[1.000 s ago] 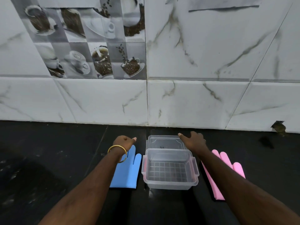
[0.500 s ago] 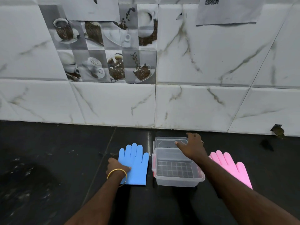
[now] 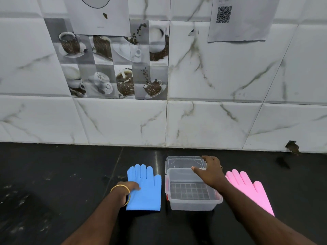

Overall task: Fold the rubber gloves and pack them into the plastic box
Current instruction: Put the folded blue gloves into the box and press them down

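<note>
— Where are the gloves?
— Blue glove [image 3: 146,189] left of the box [image 3: 192,189], pink glove [image 3: 247,190] right, flat on the desk [image 3: 53,174].
— Hands?
— Left hand [image 3: 130,187] rests on blue, grip unclear; right hand [image 3: 210,172] spreads open over the box's rim.

On the black counter [image 3: 70,174], a clear box [image 3: 192,200] sits between a flat blue glove [image 3: 148,195] and a pink glove [image 3: 247,190].

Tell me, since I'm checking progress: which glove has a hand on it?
The blue glove: the left hand rests on it. The pink glove lies untouched.
</note>
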The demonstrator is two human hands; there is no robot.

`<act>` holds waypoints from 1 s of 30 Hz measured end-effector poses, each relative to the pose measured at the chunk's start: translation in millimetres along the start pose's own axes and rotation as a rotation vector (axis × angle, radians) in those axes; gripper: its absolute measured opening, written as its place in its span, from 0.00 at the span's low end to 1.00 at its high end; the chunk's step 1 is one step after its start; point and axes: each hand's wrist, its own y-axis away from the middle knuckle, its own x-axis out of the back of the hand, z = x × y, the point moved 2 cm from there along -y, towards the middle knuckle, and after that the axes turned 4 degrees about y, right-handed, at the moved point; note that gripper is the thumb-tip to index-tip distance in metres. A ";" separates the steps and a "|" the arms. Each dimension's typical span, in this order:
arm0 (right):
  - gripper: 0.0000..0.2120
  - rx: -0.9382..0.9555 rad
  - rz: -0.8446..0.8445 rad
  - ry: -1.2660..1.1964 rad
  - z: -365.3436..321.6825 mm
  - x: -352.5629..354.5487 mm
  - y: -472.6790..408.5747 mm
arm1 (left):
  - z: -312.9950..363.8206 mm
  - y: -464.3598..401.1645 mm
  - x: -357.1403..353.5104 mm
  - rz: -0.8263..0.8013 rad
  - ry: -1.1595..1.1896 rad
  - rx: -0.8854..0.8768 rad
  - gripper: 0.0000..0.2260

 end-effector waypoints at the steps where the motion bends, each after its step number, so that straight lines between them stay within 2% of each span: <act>1: 0.33 -0.003 0.000 -0.012 0.9 0.3 0.2 | 2.5 1.8 -0.1 -0.015 0.020 0.000 0.20; 7: 0.31 0.057 0.026 -0.056 -7.2 2.9 6.6 | 43.6 28.7 0.8 -0.034 0.130 -0.137 0.17; 11: 0.32 0.092 0.053 -0.157 -30.5 -0.7 18.0 | 85.9 66.9 -7.9 -0.049 0.341 -0.309 0.17; 13: 0.37 0.028 -0.023 -0.374 -43.0 -5.9 26.7 | 105.0 92.1 -19.7 -0.054 0.481 -0.426 0.16; 15: 0.43 -0.095 -0.225 -0.782 -55.6 -14.3 36.3 | 119.4 118.6 -37.0 -0.054 0.618 -0.566 0.16; 17: 0.38 -0.219 -0.457 -1.220 -66.1 -21.5 40.8 | 125.6 142.3 -59.6 -0.069 0.672 -0.642 0.17; 19: 0.33 -0.248 -0.563 -1.517 -72.5 -25.5 40.0 | 122.1 156.3 -84.0 -0.125 0.685 -0.624 0.14; 22: 0.28 -0.203 -0.466 -1.710 -74.5 -27.1 36.6 | 106.9 161.1 -112.8 -0.165 0.707 -0.501 0.10; 26: 0.25 -0.194 -0.260 -1.684 -48.6 -17.7 29.1 | 85.8 154.4 -130.2 -0.240 0.687 -0.436 0.15; 30: 0.23 -0.035 -0.339 -1.620 -25.9 2.9 18.7 | 84.2 150.0 -131.4 -0.457 0.668 -0.362 0.22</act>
